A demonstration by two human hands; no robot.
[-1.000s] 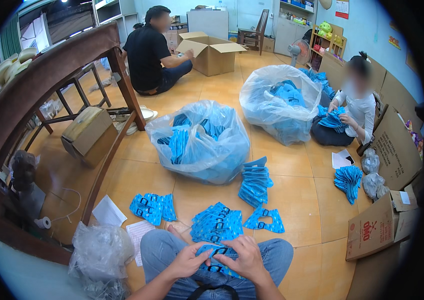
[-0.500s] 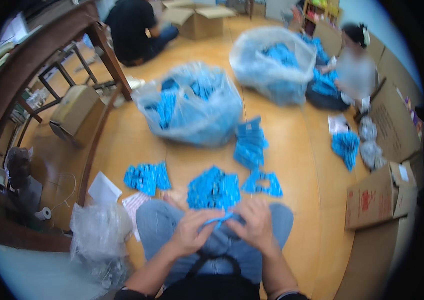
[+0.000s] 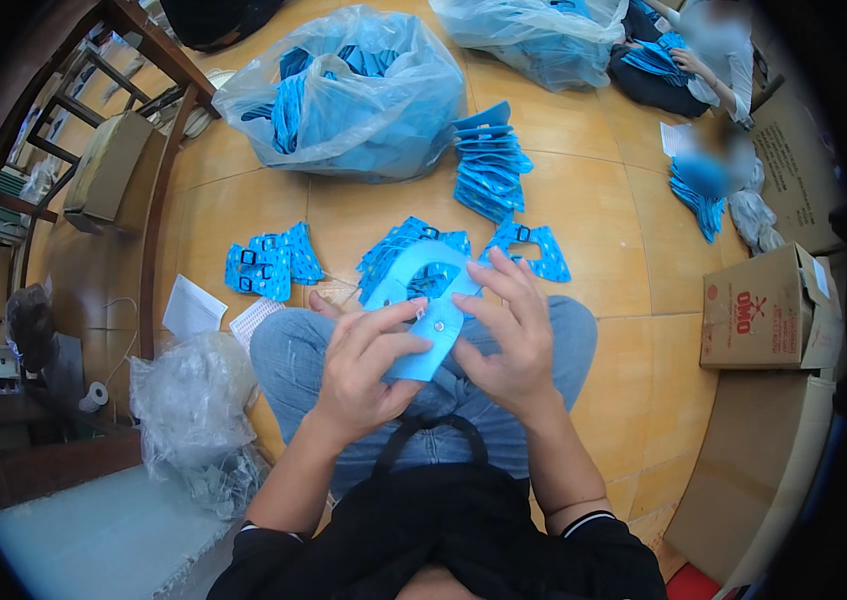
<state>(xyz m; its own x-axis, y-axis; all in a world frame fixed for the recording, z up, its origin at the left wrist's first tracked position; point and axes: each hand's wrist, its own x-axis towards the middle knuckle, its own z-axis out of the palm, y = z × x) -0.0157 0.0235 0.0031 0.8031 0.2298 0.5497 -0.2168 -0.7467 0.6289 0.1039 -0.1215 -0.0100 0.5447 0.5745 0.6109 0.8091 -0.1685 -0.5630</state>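
Observation:
Over my lap I hold a light blue flat piece (image 3: 431,362) with a wide curved loop at its far end and a round metal snap. My left hand (image 3: 356,368) pinches its left edge, with the thumb near its lower end. The fingers of my right hand (image 3: 516,345) grip its right side by the base of the loop. Just beyond lies a pile of patterned blue pieces (image 3: 384,255), partly hidden behind the held one. Similar blue pieces with black buckles (image 3: 262,265) rest to the left, and a few more (image 3: 547,262) to the right.
A stack of blue pieces (image 3: 492,165) stands beside a large clear bag (image 3: 374,130) full of them. Crumpled plastic (image 3: 194,395) and white paper (image 3: 194,307) lie at my left. Cardboard boxes (image 3: 759,315) stand at right. A co-worker's hand (image 3: 692,65) holds blue pieces at far right.
The view has tilted down, so the floor things sit higher in it. The held blue piece, edge-on before, now shows its flat face and loop. Both hands still hold it.

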